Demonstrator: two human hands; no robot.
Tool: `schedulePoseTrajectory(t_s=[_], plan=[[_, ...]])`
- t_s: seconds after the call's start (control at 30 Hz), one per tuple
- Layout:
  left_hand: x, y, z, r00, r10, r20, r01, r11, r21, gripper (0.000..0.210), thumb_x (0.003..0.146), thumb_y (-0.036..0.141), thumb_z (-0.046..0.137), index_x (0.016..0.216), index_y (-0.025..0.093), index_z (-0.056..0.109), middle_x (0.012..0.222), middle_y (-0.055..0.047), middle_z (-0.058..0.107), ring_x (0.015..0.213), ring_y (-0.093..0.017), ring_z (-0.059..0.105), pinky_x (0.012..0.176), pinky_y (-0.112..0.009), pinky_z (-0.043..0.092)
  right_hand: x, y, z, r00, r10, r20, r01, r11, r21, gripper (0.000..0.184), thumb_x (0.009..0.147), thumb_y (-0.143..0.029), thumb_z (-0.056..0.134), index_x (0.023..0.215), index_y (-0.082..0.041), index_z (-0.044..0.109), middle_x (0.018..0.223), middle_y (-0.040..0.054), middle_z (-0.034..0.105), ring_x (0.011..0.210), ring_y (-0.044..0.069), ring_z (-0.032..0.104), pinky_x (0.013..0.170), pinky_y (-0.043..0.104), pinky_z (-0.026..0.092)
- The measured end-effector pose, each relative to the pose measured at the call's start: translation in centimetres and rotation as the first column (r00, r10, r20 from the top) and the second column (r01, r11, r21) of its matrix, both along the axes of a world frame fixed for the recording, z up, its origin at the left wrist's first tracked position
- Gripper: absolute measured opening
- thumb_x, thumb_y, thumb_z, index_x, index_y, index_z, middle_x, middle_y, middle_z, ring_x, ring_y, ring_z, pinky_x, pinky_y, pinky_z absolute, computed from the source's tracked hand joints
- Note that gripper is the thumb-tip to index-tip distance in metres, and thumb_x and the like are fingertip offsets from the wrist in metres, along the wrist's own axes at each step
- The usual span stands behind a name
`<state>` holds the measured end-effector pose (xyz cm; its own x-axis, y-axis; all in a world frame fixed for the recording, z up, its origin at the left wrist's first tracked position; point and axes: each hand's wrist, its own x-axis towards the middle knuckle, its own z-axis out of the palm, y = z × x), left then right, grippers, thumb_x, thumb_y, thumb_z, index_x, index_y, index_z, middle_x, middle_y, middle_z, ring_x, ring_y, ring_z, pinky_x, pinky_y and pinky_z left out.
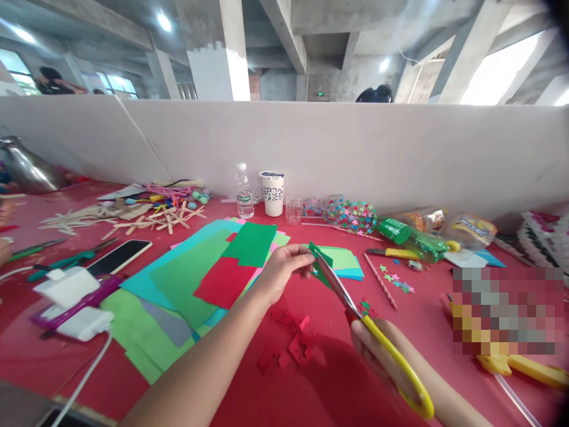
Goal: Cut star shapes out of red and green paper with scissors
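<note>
Between the fingertips of my left hand (287, 265) is a piece of green paper (323, 256), held up over the red table. My right hand (382, 350) grips a pair of scissors (338, 287) with yellow handles, partly hiding its fingers. The blades point up and left and meet the green paper; I cannot tell how far apart they are. Below my left hand lie red paper scraps (301, 347), one with a star-shaped hole. Small green and red paper stars (365, 306) lie just past the scissors.
Coloured paper sheets (178, 267) spread to the left, near a phone (120, 257) and white chargers (71, 287). A water bottle (244, 193) and a paper cup (273, 196) stand at the back. Green plastic bottles (411, 239) and a yellow glue gun (524, 367) lie right.
</note>
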<state>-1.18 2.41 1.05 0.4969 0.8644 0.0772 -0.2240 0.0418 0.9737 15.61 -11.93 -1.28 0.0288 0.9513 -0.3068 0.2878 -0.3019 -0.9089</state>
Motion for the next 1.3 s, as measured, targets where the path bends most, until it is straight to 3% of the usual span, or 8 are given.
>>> schedulePoseTrajectory(t_s=[0.13, 0.37, 1.1, 1.3], plan=[[-0.09, 0.14, -0.04, 1.000, 0.011, -0.006, -0.011, 1.000, 0.008, 0.013, 0.071, 0.026, 0.067, 0.069, 0.014, 0.063, 0.057, 0.001, 0.059, 0.048, -0.008, 0.050, 0.052, -0.023, 0.037, 0.06, 0.07, 0.32, 1.000, 0.001, 0.002, -0.001, 0.999, -0.039, 0.059, 0.073, -0.079, 0.041, 0.061, -0.021, 0.042, 0.042, -0.0097, 0.034, 0.032, 0.004, 0.028, 0.033, 0.018, 0.019], [-0.64, 0.54, 0.23, 0.997, 0.019, -0.074, -0.017, 0.999, 0.030, 0.012, 0.066, 0.025, 0.067, 0.064, 0.014, 0.061, 0.053, 0.003, 0.055, 0.046, -0.007, 0.047, 0.048, -0.021, 0.034, 0.56, 0.23, 0.49, 0.991, 0.112, 0.076, -0.113, 0.994, 0.010, 0.062, 0.073, -0.083, 0.035, 0.059, -0.022, 0.039, 0.033, -0.0097, 0.032, 0.028, 0.005, 0.028, 0.033, 0.020, 0.016], [-0.49, 0.56, -0.02, 0.998, 0.029, -0.060, -0.028, 0.999, 0.017, 0.013, 0.065, 0.025, 0.068, 0.064, 0.015, 0.061, 0.053, 0.003, 0.057, 0.045, -0.006, 0.047, 0.048, -0.021, 0.033, 0.08, 0.14, 0.32, 0.998, 0.016, 0.062, -0.010, 0.997, -0.082, 0.056, 0.075, -0.076, 0.043, 0.060, -0.022, 0.041, 0.038, -0.0102, 0.033, 0.028, 0.004, 0.028, 0.030, 0.018, 0.021], [-0.47, 0.60, -0.05, 0.998, 0.016, -0.055, -0.015, 0.999, 0.029, 0.012, 0.067, 0.025, 0.067, 0.064, 0.015, 0.061, 0.054, 0.002, 0.058, 0.046, -0.006, 0.048, 0.049, -0.021, 0.034, 0.22, 0.31, 0.03, 0.998, 0.042, 0.048, -0.040, 0.999, -0.031, 0.063, 0.069, -0.084, 0.038, 0.057, -0.022, 0.039, 0.036, -0.0105, 0.031, 0.027, 0.004, 0.027, 0.029, 0.017, 0.019]])
